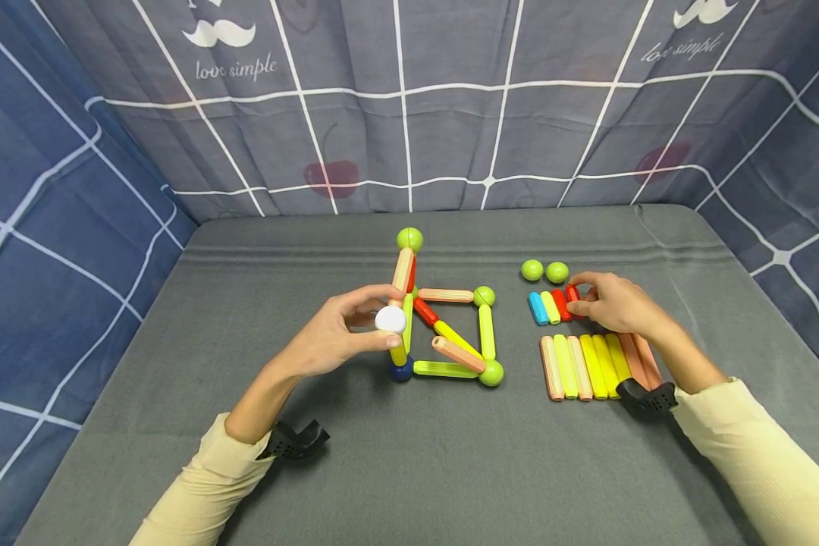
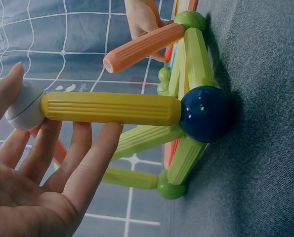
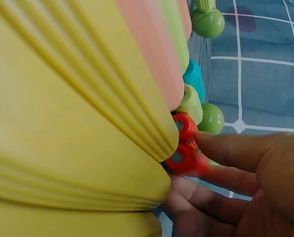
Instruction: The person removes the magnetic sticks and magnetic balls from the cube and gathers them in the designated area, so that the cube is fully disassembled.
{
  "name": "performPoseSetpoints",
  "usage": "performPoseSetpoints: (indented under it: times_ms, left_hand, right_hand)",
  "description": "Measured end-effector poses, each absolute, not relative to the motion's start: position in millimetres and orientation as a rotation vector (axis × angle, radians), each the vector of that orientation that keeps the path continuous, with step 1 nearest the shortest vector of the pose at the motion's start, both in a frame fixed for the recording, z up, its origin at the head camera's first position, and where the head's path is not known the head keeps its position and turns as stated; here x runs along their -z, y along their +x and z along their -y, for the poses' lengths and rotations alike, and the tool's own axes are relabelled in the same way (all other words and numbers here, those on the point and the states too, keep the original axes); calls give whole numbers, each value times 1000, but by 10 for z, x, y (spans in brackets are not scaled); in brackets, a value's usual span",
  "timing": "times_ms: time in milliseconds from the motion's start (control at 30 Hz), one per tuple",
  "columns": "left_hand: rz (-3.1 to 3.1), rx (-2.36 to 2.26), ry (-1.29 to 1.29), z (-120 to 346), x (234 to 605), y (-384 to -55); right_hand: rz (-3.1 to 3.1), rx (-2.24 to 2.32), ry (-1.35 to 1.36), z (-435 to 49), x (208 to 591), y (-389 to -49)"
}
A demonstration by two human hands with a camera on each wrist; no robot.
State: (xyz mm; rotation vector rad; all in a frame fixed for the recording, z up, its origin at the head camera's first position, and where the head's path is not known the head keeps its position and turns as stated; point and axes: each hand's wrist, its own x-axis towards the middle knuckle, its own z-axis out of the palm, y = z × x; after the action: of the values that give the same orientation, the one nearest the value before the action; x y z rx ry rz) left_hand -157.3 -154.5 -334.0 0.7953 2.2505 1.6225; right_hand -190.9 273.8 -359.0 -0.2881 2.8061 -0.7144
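My left hand holds the white ball at the top of an upright yellow magnetic rod. The thumb presses the ball, while fingers lie along the rod. A dark blue ball is at the rod's foot, joined to a frame of green rods and green balls. From one corner ball a peach rod slants upward. Over at the right, my right hand pinches a short red rod between thumb and fingers, at the end of a row of short rods.
Long peach, green and yellow rods lie side by side in front of the short ones. Two loose green balls sit behind. A grey cloth covers the table, and a checked curtain hangs behind it.
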Motion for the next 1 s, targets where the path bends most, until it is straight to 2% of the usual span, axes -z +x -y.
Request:
performPoseSetpoints:
  times_ms: [500, 700, 1000]
  left_hand:
    - [-2246, -1628, 784, 1539, 3339, -1571]
    - [-2235, -1642, 790, 1541, 3339, -1569]
    - [-2247, -1626, 784, 1531, 3342, -1573]
  right_hand:
    - [-2815, 841, -286, -2609, 3539, -1823]
    - [-2756, 1058, -426, -2198, 3489, -1607]
    - [-2861, 955, -752, -1475, 3471, -1116]
